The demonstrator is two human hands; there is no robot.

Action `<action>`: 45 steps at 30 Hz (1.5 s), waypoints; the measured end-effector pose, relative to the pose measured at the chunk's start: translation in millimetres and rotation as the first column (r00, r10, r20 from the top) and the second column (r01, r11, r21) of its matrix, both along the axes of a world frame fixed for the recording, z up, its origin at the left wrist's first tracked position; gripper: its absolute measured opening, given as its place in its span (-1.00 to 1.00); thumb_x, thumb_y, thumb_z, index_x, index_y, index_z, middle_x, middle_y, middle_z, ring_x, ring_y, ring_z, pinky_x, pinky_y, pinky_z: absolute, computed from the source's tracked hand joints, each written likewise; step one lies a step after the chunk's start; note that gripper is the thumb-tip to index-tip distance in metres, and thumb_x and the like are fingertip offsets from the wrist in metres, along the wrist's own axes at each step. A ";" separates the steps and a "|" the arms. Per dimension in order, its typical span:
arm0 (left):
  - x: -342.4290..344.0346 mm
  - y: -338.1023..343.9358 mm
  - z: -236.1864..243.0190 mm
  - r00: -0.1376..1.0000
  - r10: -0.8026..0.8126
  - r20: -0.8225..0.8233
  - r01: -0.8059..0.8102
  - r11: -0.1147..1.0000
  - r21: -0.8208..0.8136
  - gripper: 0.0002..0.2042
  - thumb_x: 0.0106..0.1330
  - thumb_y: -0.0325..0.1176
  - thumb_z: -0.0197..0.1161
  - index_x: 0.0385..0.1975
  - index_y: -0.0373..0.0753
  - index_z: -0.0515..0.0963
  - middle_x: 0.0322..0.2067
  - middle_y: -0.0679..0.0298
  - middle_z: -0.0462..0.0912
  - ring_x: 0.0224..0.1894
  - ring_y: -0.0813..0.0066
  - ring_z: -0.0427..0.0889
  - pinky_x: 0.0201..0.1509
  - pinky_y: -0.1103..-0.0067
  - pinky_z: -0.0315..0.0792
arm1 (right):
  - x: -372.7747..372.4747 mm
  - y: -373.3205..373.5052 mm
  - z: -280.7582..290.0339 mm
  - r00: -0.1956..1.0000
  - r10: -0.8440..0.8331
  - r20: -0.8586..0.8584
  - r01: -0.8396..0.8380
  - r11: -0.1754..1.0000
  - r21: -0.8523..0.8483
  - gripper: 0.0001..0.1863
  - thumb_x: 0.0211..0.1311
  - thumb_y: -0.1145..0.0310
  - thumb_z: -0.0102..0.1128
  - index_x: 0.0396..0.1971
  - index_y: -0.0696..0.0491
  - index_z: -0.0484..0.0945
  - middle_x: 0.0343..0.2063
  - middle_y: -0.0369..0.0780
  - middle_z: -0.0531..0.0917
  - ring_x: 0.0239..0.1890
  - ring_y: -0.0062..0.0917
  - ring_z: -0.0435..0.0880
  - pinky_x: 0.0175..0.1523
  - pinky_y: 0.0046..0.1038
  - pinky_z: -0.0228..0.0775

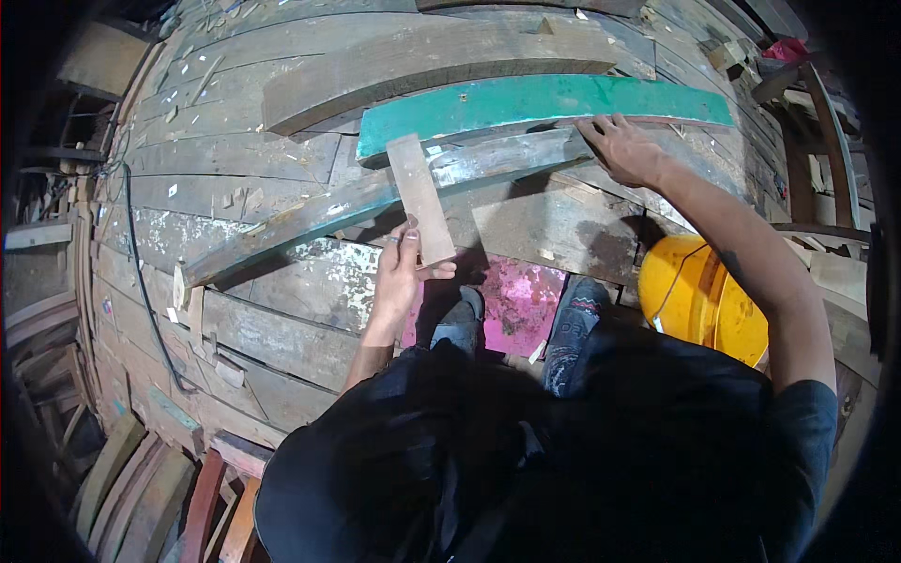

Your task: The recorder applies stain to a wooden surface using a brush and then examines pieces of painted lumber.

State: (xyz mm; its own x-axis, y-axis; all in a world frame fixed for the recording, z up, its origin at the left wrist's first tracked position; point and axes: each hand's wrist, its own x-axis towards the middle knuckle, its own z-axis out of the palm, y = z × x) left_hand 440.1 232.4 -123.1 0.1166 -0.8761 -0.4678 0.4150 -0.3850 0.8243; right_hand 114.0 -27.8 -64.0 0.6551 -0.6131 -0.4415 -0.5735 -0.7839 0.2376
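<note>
My left hand (400,267) grips the lower part of a short, flat, pale wooden board (421,197). The board stands across a long weathered beam (328,205) with worn blue-green paint, in front of part of it. At the beam's right end, my right hand (627,150) is closed over the timber, its fingertips close to a green-painted plank (554,96). Its thumb side is partly hidden. Beam and plank lie near each other at a slight angle, with dark shadow under the beam.
Beyond the green plank lies a thick brown timber (432,70). A yellow bucket (704,296) stands right of my feet, by a pink patch (521,305) on the plank floor. A dark cable (141,272) runs along the left. Curved timbers (141,488) lean at lower left.
</note>
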 end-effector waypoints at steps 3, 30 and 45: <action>-5.5 1.9 3.2 0.998 -0.001 0.057 0.001 1.000 0.003 -0.43 0.58 -0.23 0.03 0.43 -0.43 0.07 0.01 -0.05 0.55 -0.12 0.18 0.70 -0.09 0.26 0.73 | -0.4 1.5 -1.9 0.999 0.006 0.038 -0.006 1.000 0.007 -0.21 0.21 0.43 0.14 0.47 0.09 0.13 0.21 0.04 0.45 0.19 -0.01 0.49 0.26 -0.12 0.45; 28.9 -91.8 25.3 -0.109 0.195 0.975 0.576 0.811 -0.097 -0.22 0.13 0.11 0.45 0.35 -0.09 0.39 0.31 0.03 0.38 0.34 -0.05 0.36 0.42 0.01 0.13 | 13.7 71.5 33.0 0.704 -0.475 0.529 0.436 0.876 0.207 0.05 0.19 -0.09 0.37 0.47 0.18 0.04 0.05 0.15 0.54 0.01 0.07 0.63 0.08 -0.08 0.54; 77.9 -82.2 1.3 -0.216 0.077 0.973 0.541 0.840 0.053 -0.27 0.08 0.20 0.44 0.14 -0.22 0.54 0.07 0.09 0.61 0.10 0.10 0.56 0.17 0.26 0.32 | -47.1 36.5 2.0 0.787 -0.297 0.541 0.358 0.934 -0.008 -0.34 0.20 0.28 0.35 0.33 -0.07 0.42 0.22 -0.17 0.50 0.25 -0.22 0.46 0.28 -0.09 0.28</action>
